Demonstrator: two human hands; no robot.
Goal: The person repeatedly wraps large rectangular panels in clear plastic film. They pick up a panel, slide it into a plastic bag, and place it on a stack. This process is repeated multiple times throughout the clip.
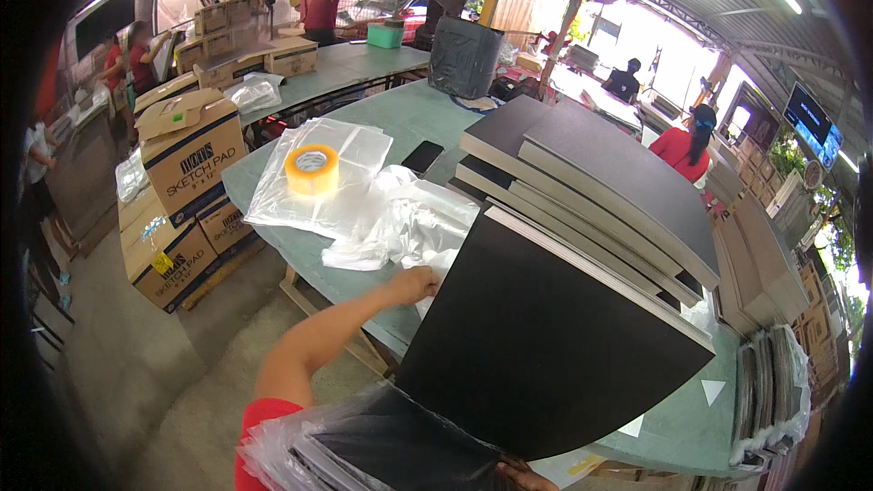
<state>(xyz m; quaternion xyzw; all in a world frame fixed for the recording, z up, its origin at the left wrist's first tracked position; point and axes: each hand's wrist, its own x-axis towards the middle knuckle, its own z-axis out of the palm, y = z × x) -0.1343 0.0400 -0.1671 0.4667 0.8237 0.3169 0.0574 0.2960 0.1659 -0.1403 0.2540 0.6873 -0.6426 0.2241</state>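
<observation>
A large black-covered pad (555, 336) stands tilted in front of me, pale page edges along its upper side. My right hand (527, 473), mostly cut off by the lower edge, holds the pad's bottom edge. My left hand (416, 285) is closed beside the pad's left edge, on part of a crumpled clear plastic bag (400, 223); its fingertips are partly hidden. Closest to me, a black pad in clear plastic wrap (382, 445) lies low against my left upper arm. Behind the tilted pad is a stack of thick black-covered pads (618, 191).
On the green table (350, 286) lie flat plastic bags (273, 195), a yellow tape roll (312, 170) and a phone (424, 157). Wrapped pads (773, 391) stand at the right edge. Cartons (191, 155) are stacked on the left. Several other people work farther away.
</observation>
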